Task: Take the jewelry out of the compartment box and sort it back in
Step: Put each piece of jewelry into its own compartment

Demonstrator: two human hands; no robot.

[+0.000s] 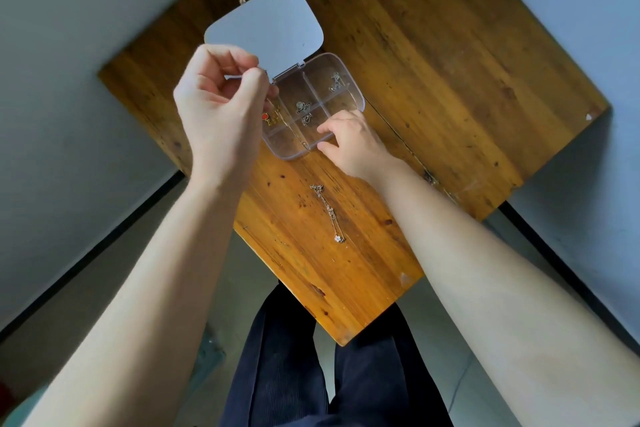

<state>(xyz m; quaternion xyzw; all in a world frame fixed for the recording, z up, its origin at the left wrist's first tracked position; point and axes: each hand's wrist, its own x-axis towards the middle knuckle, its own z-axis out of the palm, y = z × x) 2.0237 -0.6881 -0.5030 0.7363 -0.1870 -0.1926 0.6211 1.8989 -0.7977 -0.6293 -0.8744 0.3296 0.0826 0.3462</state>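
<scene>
A clear compartment box [356,97] stands on the wooden table with its white lid [266,24] flipped open at the back. My left hand [221,107] hovers over the box's left side, its fingertips pinched on a thin gold necklace with a red charm [265,117] that trails into the near compartments. My right hand [353,142] grips the box's near right wall between thumb and fingers. Small silver pieces lie in the far right compartment [335,81] and the two middle compartments [303,107]. A silver necklace with a flower pendant [329,211] lies stretched out on the table, nearer to me.
The wooden table [450,62] is small, with its near corner just above my dark trousers [311,374]. A seam runs across the tabletop by the box's right side. Grey floor and pale walls surround the table.
</scene>
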